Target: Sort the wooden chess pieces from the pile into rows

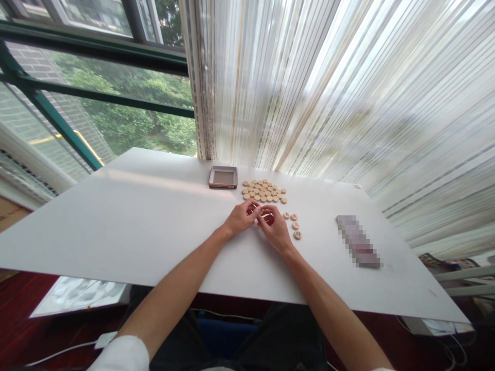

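My left hand and my right hand meet over the white table, fingers curled together around small round wooden pieces that peek out between them. Just beyond the hands lies a flat cluster of several tan wooden discs, face down. To the right of my right hand several single discs with red or dark marks lie face up in a short line.
A small brown open box sits behind the hands, left of the disc cluster. A blurred oblong object lies at the right of the table. Striped curtains and a window stand behind the table's far edge.
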A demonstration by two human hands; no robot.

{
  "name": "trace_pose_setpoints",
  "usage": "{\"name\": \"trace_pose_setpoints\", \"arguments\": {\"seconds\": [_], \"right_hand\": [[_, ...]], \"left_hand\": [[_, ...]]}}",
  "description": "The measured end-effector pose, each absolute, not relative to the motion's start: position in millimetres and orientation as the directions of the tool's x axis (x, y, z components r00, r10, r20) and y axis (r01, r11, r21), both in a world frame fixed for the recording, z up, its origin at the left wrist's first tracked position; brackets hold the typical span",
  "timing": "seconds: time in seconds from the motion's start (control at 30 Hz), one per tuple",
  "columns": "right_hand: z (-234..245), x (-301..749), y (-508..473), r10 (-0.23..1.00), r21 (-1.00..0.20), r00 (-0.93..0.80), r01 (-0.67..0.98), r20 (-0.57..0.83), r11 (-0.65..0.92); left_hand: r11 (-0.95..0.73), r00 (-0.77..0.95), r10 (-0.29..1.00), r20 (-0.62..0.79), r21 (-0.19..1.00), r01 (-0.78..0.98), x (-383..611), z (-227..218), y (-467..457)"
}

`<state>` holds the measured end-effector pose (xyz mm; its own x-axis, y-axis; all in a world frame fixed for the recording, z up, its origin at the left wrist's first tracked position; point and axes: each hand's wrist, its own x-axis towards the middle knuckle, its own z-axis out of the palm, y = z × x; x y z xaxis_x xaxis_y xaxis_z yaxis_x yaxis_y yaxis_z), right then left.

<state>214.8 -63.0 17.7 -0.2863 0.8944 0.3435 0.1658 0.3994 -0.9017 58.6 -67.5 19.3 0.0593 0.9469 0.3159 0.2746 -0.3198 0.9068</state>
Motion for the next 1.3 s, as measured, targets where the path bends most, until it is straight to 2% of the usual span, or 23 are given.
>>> {"name": "trace_pose_setpoints", "arguments": {"seconds": [0.43, 0.77, 0.97, 1.3], "right_hand": [[15.2, 214.1, -62.1, 0.897, -0.894, -0.277, 0.196, 0.345, 0.404], [20.0, 214.7, -63.7, 0.906, -0.899, -0.269, 0.205, 0.328, 0.387], [20.4, 213.8, -63.7, 0.905, -0.902, -0.261, 0.187, 0.336, 0.389], [16.5, 212.0, -59.8, 0.920, -0.934, -0.241, 0.105, 0.308, 0.340]], "left_hand": [[-0.298, 0.037, 0.952, 0.303, 0.896, 0.330, 58.4, 23.1, -69.7], [-0.272, 0.068, 0.962, 0.263, 0.922, 0.277, 57.5, 21.2, -71.0], [-0.295, 0.104, 0.955, 0.279, 0.929, 0.222, 58.4, 18.4, -69.8], [-0.323, 0.101, 0.946, 0.308, 0.911, 0.256, 59.8, 15.8, -68.1]]}}
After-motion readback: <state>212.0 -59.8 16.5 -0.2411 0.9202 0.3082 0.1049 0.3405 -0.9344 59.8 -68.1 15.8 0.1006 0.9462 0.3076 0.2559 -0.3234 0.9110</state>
